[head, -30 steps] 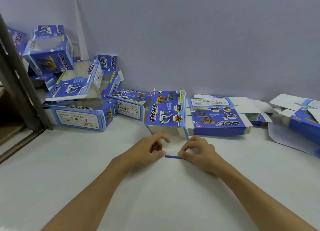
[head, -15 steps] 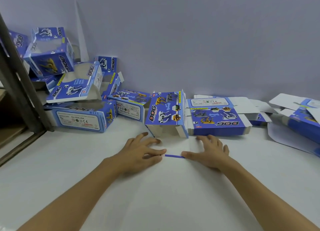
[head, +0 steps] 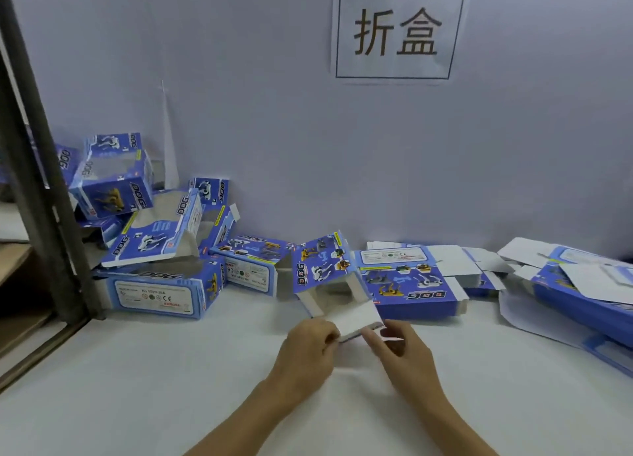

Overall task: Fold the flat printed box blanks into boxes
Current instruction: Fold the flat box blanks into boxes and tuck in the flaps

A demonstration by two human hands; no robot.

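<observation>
A half-formed blue printed box (head: pixel 320 270) stands on the white table (head: pixel 171 387) at the centre, its white flap (head: pixel 356 317) reaching toward me. My left hand (head: pixel 308 351) pinches the flap's near edge at its left corner. My right hand (head: pixel 402 351) holds the same edge at the right corner. The flap is raised off the table. A stack of flat blue blanks (head: pixel 407 281) lies just right of the box.
Several folded blue boxes (head: pixel 154 253) are heaped at the back left against the wall. More opened blanks (head: pixel 582 284) lie at the far right. A dark metal post (head: pixel 44 215) rises at the left edge. A paper sign (head: pixel 397 30) hangs on the wall.
Both hands lay flat on the flap against the table half a second ago; now they grip its near edge and have lifted it. The view has tilted upward.
</observation>
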